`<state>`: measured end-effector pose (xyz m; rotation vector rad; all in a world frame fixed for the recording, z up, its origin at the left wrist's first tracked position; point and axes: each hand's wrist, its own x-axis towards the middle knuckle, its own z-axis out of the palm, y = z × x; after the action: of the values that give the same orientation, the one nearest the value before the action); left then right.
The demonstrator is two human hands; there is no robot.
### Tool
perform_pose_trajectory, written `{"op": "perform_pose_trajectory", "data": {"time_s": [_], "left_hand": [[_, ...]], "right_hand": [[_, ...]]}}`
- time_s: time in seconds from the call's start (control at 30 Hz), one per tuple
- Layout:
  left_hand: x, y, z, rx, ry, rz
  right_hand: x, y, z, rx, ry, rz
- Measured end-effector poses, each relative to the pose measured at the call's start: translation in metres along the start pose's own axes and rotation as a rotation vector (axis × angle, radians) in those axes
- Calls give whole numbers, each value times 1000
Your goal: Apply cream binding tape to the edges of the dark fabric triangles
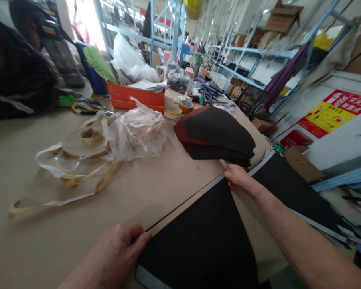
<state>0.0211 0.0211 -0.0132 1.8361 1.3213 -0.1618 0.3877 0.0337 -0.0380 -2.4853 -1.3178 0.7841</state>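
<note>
A large black sheet [204,237] lies on the tan table [144,192] right in front of me, with a thin pale strip [186,199] running along its upper edge. My left hand [114,257] is at the near end, fingers curled and pinching the strip at the sheet's corner. My right hand [237,176] reaches out to the far end and presses closed fingers on the same strip at the sheet's far corner. Just beyond my right hand sits a stack of dark cut pieces [216,136].
A crumpled clear plastic bag [135,132], a flat roll of tan tape [84,140] with loose tape ribbons and small tape rolls [180,108] lie to the left and behind. An orange tray [135,98] stands further back. More black sheets [291,192] lie on the right.
</note>
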Motion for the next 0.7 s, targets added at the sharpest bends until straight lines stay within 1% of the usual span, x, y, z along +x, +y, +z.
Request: {"op": "perform_pose_trajectory", "data": {"time_s": [0.07, 0.2, 0.33, 0.43, 0.57, 0.67, 0.7], "left_hand": [[-1, 0, 0, -5, -6, -12], [-8, -2, 0, 34, 27, -1], [-24, -14, -1, 53, 1, -36], [-38, -29, -2, 63, 39, -52], [-54, -53, -7, 87, 75, -89], [-67, -80, -10, 62, 76, -133], [-73, -91, -10, 26, 94, -150]], "right_hand": [[-2, -1, 0, -37, 22, -13], [-4, 2, 1, -134, 101, -78], [-6, 7, 1, -228, 143, -189], [-5, 10, 1, -278, 148, -241], [-1, 14, 1, -315, 147, -267], [2, 18, 2, -331, 143, -285], [4, 20, 3, -338, 143, -289]]}}
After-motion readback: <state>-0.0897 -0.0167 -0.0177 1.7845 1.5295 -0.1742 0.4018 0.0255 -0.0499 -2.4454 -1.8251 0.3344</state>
